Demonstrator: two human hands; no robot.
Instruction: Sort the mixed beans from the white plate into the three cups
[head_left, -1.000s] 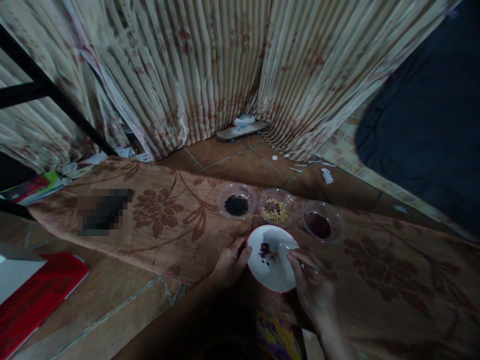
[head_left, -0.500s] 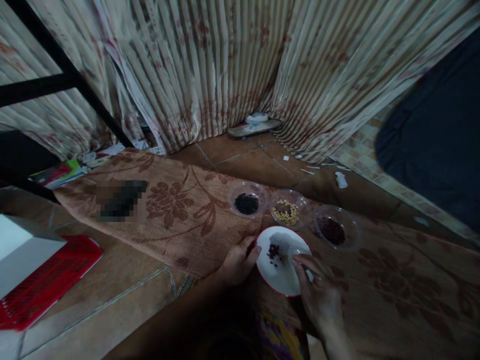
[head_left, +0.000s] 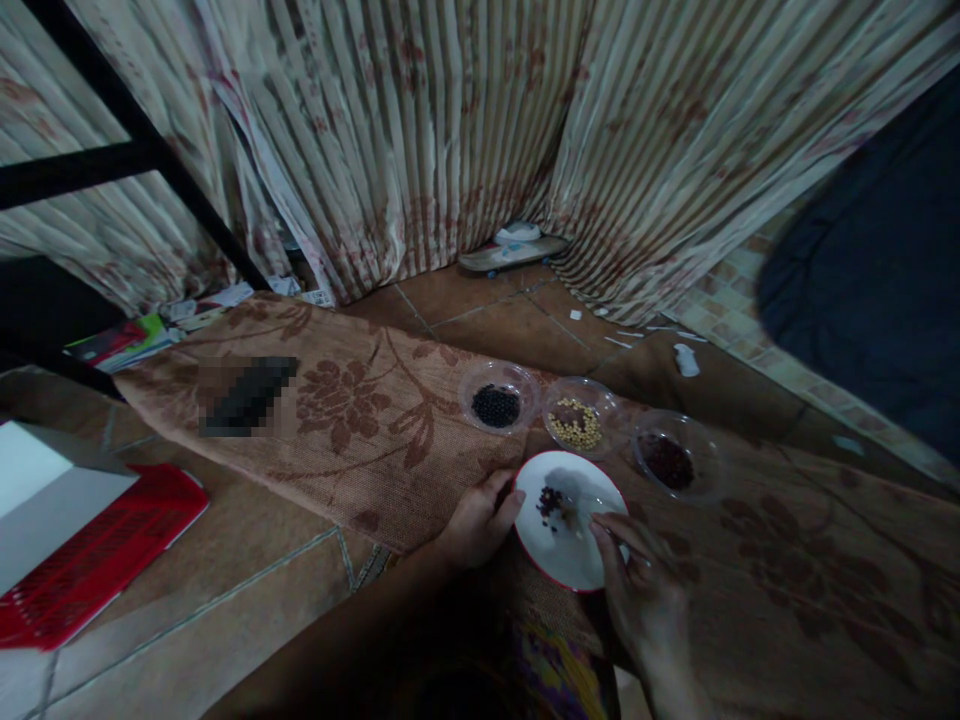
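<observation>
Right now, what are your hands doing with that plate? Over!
Left hand on rim of white plate. Right hand at its right edge, by bean pile. Black beans, yellow beans, red beans in clear bowls behind; nothing blocking.

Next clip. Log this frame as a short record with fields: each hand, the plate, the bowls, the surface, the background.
left hand: left hand touches the left rim of the white plate, thumb on its edge
right hand: right hand at the plate's right rim, fingertips over it; too dark to tell any pinch
on plate: seed pile, small, mostly dark
bowls beyond plate, left to right: black-seed bowl, yellow-seed bowl, red-seed bowl, all clear
surface: floral cloth over tiled floor
background: striped curtain
</observation>
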